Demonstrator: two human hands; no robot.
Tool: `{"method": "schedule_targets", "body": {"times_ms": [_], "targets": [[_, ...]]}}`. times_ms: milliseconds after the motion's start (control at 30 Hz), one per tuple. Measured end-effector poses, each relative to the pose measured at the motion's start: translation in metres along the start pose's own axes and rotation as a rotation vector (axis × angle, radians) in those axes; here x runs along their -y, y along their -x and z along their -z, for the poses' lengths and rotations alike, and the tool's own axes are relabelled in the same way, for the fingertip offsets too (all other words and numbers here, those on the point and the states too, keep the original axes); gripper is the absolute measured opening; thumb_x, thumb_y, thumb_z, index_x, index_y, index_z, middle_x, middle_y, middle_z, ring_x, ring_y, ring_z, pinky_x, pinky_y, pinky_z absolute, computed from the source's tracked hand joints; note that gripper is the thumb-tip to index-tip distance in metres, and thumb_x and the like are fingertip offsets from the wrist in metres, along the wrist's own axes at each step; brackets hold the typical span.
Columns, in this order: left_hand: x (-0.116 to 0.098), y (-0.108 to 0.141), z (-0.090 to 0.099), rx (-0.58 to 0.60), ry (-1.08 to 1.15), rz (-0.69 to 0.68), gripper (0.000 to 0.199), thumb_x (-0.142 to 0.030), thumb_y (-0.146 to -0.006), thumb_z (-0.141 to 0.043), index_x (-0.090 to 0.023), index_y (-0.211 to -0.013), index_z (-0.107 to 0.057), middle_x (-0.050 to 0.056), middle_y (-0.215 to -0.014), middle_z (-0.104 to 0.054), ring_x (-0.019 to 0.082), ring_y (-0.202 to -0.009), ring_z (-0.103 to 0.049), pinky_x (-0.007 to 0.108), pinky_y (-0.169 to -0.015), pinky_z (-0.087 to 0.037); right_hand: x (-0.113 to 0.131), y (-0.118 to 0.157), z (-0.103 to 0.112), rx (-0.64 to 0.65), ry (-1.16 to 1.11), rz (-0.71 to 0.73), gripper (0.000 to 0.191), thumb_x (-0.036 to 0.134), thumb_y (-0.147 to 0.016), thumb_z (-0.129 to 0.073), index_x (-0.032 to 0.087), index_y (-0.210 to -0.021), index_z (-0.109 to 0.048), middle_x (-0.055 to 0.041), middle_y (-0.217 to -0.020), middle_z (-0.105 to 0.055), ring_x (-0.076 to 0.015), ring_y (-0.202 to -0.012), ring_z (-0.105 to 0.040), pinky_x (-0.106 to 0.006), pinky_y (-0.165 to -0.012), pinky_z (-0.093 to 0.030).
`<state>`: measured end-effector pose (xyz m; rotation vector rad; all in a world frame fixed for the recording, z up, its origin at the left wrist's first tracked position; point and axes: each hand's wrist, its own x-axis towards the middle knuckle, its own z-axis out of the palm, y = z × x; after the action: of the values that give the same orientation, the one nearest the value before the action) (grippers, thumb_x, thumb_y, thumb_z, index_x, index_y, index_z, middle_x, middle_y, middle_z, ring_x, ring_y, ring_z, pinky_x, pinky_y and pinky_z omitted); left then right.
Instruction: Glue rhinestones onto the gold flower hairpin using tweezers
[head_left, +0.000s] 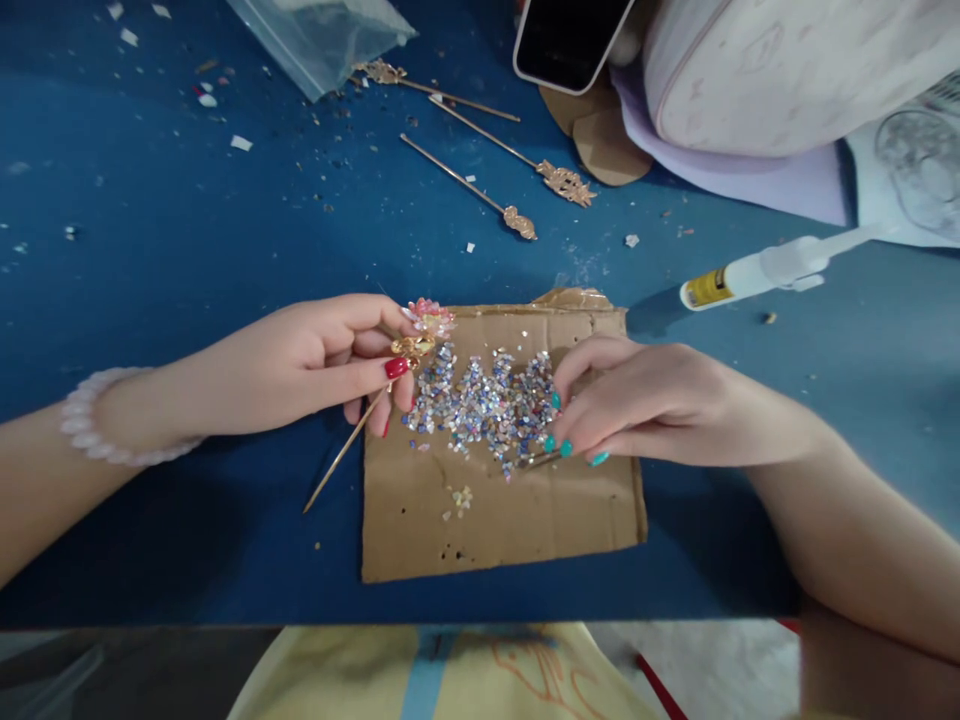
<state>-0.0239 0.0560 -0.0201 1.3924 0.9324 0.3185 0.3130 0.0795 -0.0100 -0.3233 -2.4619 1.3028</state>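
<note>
My left hand (300,360) is closed on a hairpin, pinched between thumb and fingers. The hairpin has a gold stick (341,455) slanting down to the left and a gold setting; at its top is a pink flower (431,318). My right hand (645,400) rests low over the right side of a cardboard piece (517,530), fingers closed on thin metal tweezers (541,460). Their tips meet the lower edge of a spread of small shiny blue, silver and pink chips (480,400). A few pale yellow chips (461,500) lie apart below them. My right fingers hide most of the tweezers.
Several gold hairpins, one with a pierced head (566,183), lie beyond the cardboard. A white glue bottle (742,275) with a yellow label lies at right. A phone (571,40), a plastic bag (322,40) and a pale round case (795,70) occupy the back.
</note>
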Motion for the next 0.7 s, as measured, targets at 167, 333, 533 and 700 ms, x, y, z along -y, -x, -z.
{"method": "schedule_targets", "body": {"times_ms": [167,333,533,700], "targets": [[0.0016,0.0001,-0.0001,-0.010,0.008,-0.020,0.010,-0.020,-0.100,-0.049,-0.020,-0.109,-0.054,-0.002,-0.086,-0.075,0.009,-0.065,-0.073,0.018,-0.056,-0.057,-0.0041,-0.0028,-0.0089,-0.144,0.078,-0.017,0.005,0.020,-0.097,-0.069,0.017,-0.097,-0.073,-0.0042,-0.091,-0.077,-0.0132,-0.100,-0.065,-0.028,-0.087,-0.055],[0.0030,-0.0003,-0.0002,-0.014,-0.003,-0.032,0.008,-0.020,-0.100,-0.050,-0.020,-0.107,-0.053,-0.003,-0.084,-0.075,0.008,-0.062,-0.073,0.014,-0.054,-0.054,-0.0024,-0.0041,-0.0085,-0.224,0.153,-0.010,0.006,0.020,-0.097,-0.069,0.016,-0.098,-0.073,-0.0052,-0.091,-0.077,-0.0137,-0.098,-0.064,-0.029,-0.088,-0.054],[-0.0034,-0.0001,0.0003,0.000,0.012,0.002,0.008,-0.020,-0.102,-0.048,-0.017,-0.108,-0.052,-0.002,-0.085,-0.074,0.007,-0.065,-0.072,0.015,-0.057,-0.054,0.0040,-0.0042,-0.0059,0.019,-0.006,0.060,0.002,0.017,-0.098,-0.068,0.017,-0.097,-0.070,-0.0014,-0.089,-0.079,-0.0117,-0.097,-0.067,-0.031,-0.095,-0.053],[-0.0060,0.0002,0.0006,0.012,0.018,0.009,0.007,-0.018,-0.104,-0.046,-0.018,-0.109,-0.051,-0.002,-0.086,-0.073,0.006,-0.065,-0.071,0.015,-0.058,-0.053,0.0031,-0.0061,-0.0105,-0.042,0.062,0.054,0.003,0.019,-0.097,-0.069,0.017,-0.098,-0.071,-0.0015,-0.091,-0.079,-0.0125,-0.101,-0.066,-0.030,-0.093,-0.052]]}}
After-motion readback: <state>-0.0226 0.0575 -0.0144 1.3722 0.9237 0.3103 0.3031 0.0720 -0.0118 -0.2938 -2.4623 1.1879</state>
